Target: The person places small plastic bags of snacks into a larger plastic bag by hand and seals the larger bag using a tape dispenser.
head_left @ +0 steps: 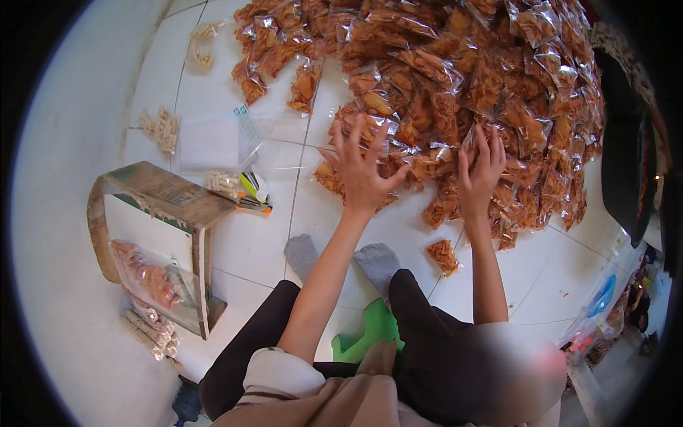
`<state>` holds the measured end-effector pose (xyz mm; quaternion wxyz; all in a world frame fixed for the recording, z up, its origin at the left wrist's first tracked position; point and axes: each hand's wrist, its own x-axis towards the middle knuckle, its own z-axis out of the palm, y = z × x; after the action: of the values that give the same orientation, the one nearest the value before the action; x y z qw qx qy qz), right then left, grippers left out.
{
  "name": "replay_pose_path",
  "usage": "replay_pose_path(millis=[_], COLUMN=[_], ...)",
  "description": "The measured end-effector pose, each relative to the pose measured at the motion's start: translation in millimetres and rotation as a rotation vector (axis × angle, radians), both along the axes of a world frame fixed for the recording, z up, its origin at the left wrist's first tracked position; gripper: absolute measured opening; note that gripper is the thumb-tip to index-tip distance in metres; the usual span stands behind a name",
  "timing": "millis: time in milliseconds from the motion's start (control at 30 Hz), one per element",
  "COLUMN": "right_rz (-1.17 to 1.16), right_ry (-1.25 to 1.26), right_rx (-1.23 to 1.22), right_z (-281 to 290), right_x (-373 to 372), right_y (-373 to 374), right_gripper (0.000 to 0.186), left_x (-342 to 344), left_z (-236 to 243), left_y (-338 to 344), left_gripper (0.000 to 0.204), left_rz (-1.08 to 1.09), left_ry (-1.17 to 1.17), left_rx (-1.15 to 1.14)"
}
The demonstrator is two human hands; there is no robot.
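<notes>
A broad pile of clear plastic packets (441, 85) filled with orange-brown chips or crisps covers the floor ahead of me. My left hand (361, 171) is over the pile's near left edge, palm down, its fingers spread wide above a few packets. To the right, my right hand (482, 167) rests on packets with its fingers stretched out and slightly apart. Neither hand grips a packet. One loose packet (444, 257) lies on the tiles below my right hand. Another packet (305, 87) sits at the pile's left edge.
At left, a small wooden stand (160, 186) bears a larger clear bag of orange-brown pieces (149, 274). Near it lie white paper (210, 146), bundles of pale short sticks (162, 131) and a green-and-black tool (255, 186). A green plastic stool (373, 331) is beneath me.
</notes>
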<state>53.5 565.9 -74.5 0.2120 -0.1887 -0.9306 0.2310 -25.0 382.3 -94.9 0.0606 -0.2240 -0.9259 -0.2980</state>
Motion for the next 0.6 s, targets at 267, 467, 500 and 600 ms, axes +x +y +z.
replay_pose_path(millis=[267, 467, 500, 600], right_rz=[-0.087, 0.237, 0.245, 0.266], right_ry=[-0.185, -0.236, -0.233, -0.174], right_rx=[0.116, 0.087, 0.065, -0.106], right_z=[-56.9, -49.4, -45.3, -33.8], right_x=[-45.2, -85.6, -90.9, -100.9], right_y=[-55.2, -86.9, -91.7, -100.7], right_gripper=[0.064, 0.064, 0.064, 0.065], left_x=[-25.5, -50.6, -54.4, -56.7], left_z=[-28.3, -28.2, -26.1, -21.4], left_y=[-15.0, -57.7, -62.3, -72.0], left_gripper=[0.073, 0.081, 0.081, 0.065], left_rz=[-0.029, 0.105, 0.150, 0.180], left_ry=[-0.039, -0.107, -0.113, 0.037], left_rx=[-0.171, -0.112, -0.111, 0.077])
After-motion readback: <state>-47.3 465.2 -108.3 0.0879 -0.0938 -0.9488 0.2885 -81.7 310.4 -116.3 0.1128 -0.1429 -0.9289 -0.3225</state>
